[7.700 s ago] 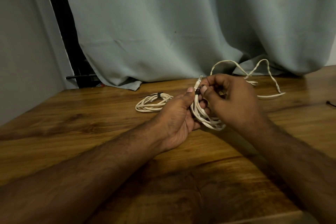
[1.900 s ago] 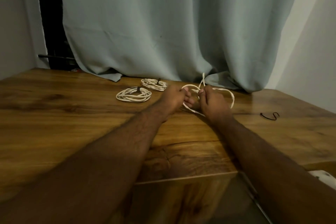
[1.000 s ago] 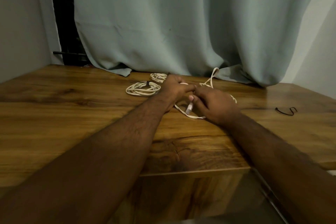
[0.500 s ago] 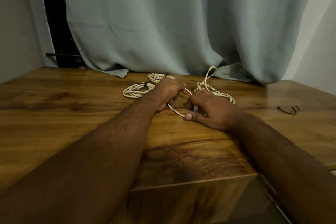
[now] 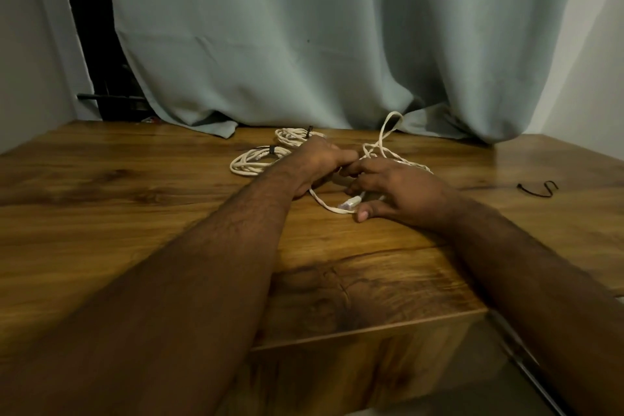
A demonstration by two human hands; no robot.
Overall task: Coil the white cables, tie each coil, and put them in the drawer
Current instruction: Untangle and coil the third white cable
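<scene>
Both hands work on the loose white cable (image 5: 381,145) in the middle of the wooden table (image 5: 135,213), just in front of the grey curtain (image 5: 304,44). The left hand (image 5: 320,162) has its fingers curled round a strand of it; the right hand (image 5: 398,189) lies low over the cable with fingers bent and the thumb pressing the strand down near the clear connector (image 5: 351,203), though whether it truly pinches the cable I cannot tell. The cable looks light, thin and limp, yet springy enough that one loop stands up toward the curtain, so it will likely try to uncoil unless every turn is kept pinched. A good hold would be just behind the connector, feeding loops into the other palm. Two tied coils, the nearer coil (image 5: 256,162) and the farther coil (image 5: 293,137), lie touching or nearly so just left of the hands. A black tie (image 5: 537,189) waits well apart on the right. No drawer is clearly in view
</scene>
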